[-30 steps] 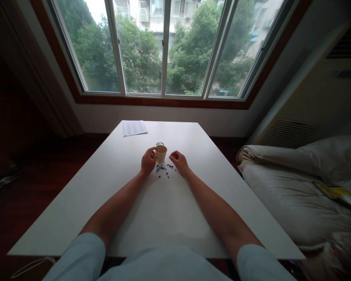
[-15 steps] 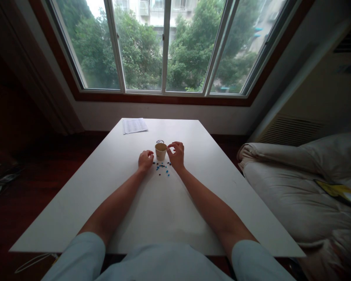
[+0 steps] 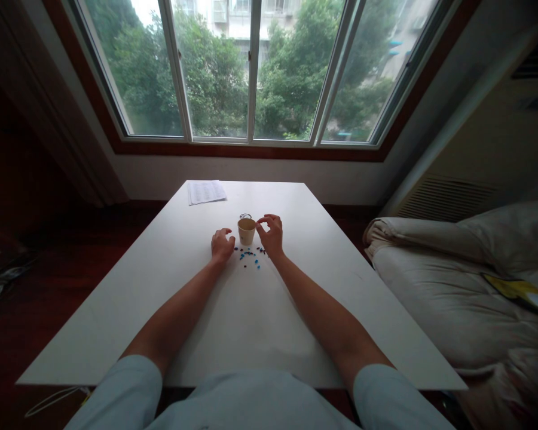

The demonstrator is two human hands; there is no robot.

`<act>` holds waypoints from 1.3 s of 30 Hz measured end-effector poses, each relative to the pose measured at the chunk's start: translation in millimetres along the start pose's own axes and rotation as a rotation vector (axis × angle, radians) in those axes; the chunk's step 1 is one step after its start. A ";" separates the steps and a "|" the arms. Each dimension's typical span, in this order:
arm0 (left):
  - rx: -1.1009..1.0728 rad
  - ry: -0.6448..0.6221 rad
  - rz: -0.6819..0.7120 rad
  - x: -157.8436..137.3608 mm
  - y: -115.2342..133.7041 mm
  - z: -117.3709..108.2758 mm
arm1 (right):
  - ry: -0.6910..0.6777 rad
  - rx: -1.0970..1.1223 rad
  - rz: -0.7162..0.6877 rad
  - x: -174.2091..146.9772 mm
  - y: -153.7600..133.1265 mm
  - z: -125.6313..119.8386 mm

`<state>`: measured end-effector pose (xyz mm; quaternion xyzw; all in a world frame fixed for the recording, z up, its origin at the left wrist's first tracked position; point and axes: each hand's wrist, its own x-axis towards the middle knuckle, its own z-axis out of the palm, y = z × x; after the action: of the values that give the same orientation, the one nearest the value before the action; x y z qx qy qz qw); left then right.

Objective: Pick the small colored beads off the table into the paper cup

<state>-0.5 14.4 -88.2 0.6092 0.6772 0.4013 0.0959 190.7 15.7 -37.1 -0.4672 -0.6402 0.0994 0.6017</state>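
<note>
A tan paper cup (image 3: 246, 234) stands upright on the white table (image 3: 233, 334). At its right rim is my right hand (image 3: 271, 235), thumb and index finger closed together against the edge, the other fingers raised. My left hand (image 3: 223, 245) rests on the table just left of the cup, apart from it. Its fingers are loosely curled, with a gap between thumb and index finger, and I see nothing in it. Small blue and dark beads (image 3: 250, 254) lie scattered in front of the cup, between the two hands. The cup's bottom is hidden from me.
Behind the cup lies a small dark loop-shaped item (image 3: 245, 216), too small to name. Printed sheets of paper (image 3: 207, 192) lie at the table's far left corner. A padded beige sofa (image 3: 421, 286) stands to the right, and a window (image 3: 251, 71) is beyond the table.
My left hand has shifted slightly left and its thumb and index finger have parted more. My right hand stays at the cup's rim, with its fingers a little higher.
</note>
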 end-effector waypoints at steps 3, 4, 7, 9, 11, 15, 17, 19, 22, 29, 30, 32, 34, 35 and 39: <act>0.021 0.004 0.007 -0.5 -0.2 0.9 | -0.029 -0.009 0.003 -3.3 6.7 3.4; 0.023 -0.001 0.014 -0.7 -0.5 1.3 | -0.046 -0.010 0.006 -3.6 8.0 4.0; 0.014 -0.041 0.038 -1.6 -1.2 2.0 | -0.103 0.010 0.011 -1.7 10.8 3.0; 0.015 -0.067 0.060 -2.9 -1.3 1.9 | -0.114 0.034 0.016 1.9 13.6 -0.3; 0.028 -0.082 0.083 -4.4 -1.5 1.2 | -0.093 0.038 0.042 6.6 19.0 -5.9; 0.053 -0.120 0.123 -6.5 -3.1 -1.3 | -0.136 0.034 0.145 12.3 40.0 -21.3; 0.066 -0.146 0.147 -6.9 -4.0 -2.7 | -0.235 -0.022 0.176 10.5 53.6 -28.6; 0.087 -0.166 0.171 -7.5 -4.2 -4.1 | -0.372 -0.106 0.161 5.5 66.3 -33.0; 0.126 -0.179 0.207 -9.2 -2.7 -6.7 | -0.479 -0.221 0.086 -4.9 77.4 -31.2; 0.154 -0.209 0.232 -11.8 1.2 -10.6 | -0.577 -0.263 -0.023 -19.3 72.1 -12.2; 0.145 -0.215 0.230 -11.5 0.8 -10.5 | -0.580 -0.256 -0.016 -19.5 71.5 -11.8; 0.124 -0.228 0.236 -10.6 -0.4 -10.5 | -0.569 -0.239 0.009 -19.3 71.0 -12.6; 0.110 -0.247 0.247 -9.7 -2.0 -10.8 | -0.546 -0.221 0.023 -19.1 70.2 -13.7; 0.107 -0.258 0.252 -9.3 -2.6 -11.2 | -0.533 -0.208 0.028 -19.3 69.4 -13.6; 0.092 -0.282 0.251 -8.7 -3.6 -12.4 | -0.496 -0.056 0.147 -22.9 61.7 -6.4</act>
<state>-8.9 1.4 -85.5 0.7429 0.5933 0.2894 0.1113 222.1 30.0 -93.5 -0.4903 -0.7350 0.2364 0.4044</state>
